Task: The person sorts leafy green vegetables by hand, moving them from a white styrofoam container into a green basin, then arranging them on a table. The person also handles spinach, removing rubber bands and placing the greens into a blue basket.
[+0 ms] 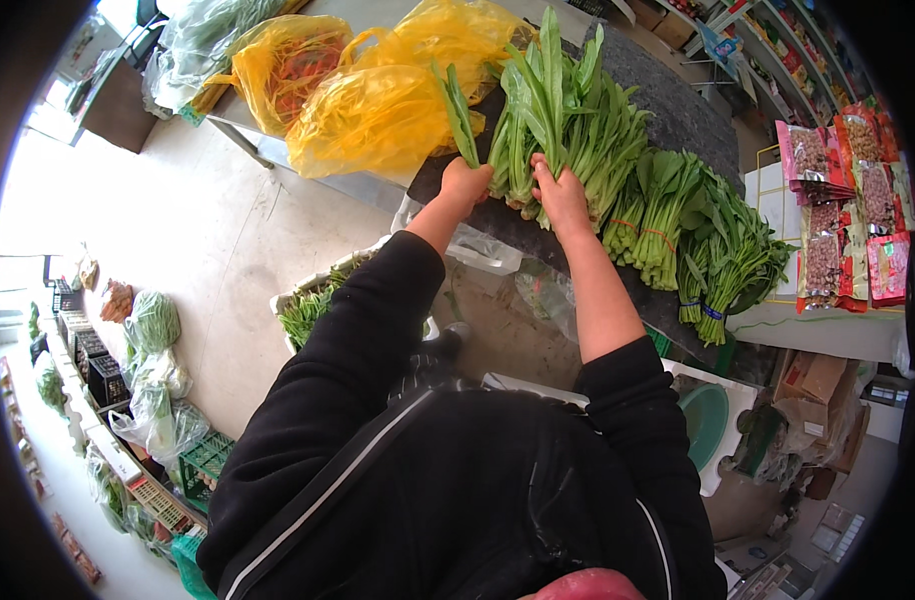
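Observation:
My left hand (465, 184) grips a small long-leaved lettuce stalk (457, 112), its leaves pointing away from me. Just to the right, my right hand (561, 196) is closed around a taller lettuce bunch (544, 90) standing nearly upright. Behind and beside it lies a pile of the same lettuce (607, 142), cut ends toward me, on a dark tabletop (495, 225). Further right are leafy greens tied with orange bands (661, 225) and a bundle of thin-stemmed greens (727, 277) with a blue band.
Yellow plastic bags (382, 105), one with red contents, lie left of the lettuce. Packets of nuts (821, 217) hang at the right. Below the table edge stand a foam box of greens (307, 311) and a green basin (705, 427). Crates and bagged vegetables (154, 322) line the left.

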`<action>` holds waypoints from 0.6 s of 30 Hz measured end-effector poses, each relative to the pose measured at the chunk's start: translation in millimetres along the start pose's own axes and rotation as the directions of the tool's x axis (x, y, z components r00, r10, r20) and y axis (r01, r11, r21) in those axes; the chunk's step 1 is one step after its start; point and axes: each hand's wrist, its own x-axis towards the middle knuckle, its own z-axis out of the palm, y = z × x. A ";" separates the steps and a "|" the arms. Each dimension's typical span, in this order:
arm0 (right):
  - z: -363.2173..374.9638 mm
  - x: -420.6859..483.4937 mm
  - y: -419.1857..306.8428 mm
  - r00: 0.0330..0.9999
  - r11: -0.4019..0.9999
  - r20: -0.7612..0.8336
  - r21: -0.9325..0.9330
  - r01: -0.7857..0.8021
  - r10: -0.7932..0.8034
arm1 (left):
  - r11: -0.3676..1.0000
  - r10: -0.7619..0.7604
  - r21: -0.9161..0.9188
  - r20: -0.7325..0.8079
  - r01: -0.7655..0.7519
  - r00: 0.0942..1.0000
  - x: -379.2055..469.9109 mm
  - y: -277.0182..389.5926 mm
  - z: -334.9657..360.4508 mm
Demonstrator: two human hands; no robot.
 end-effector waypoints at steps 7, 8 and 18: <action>-0.1 0.3 4.3 1.000 0.998 0.008 0.056 0.025 -0.025 | 0.894 -0.130 -0.438 -0.047 0.097 0.990 -3.2 -17.8 3.7; -0.1 0.1 4.5 1.000 0.998 0.011 0.062 0.024 -0.024 | 0.865 -0.138 -0.492 -0.052 0.095 0.989 -3.4 -21.3 4.0; 0.0 -4.4 -0.4 1.000 0.997 0.024 0.071 -0.011 0.009 | 0.718 -0.202 -0.645 0.167 0.261 0.965 -2.1 -23.8 -4.2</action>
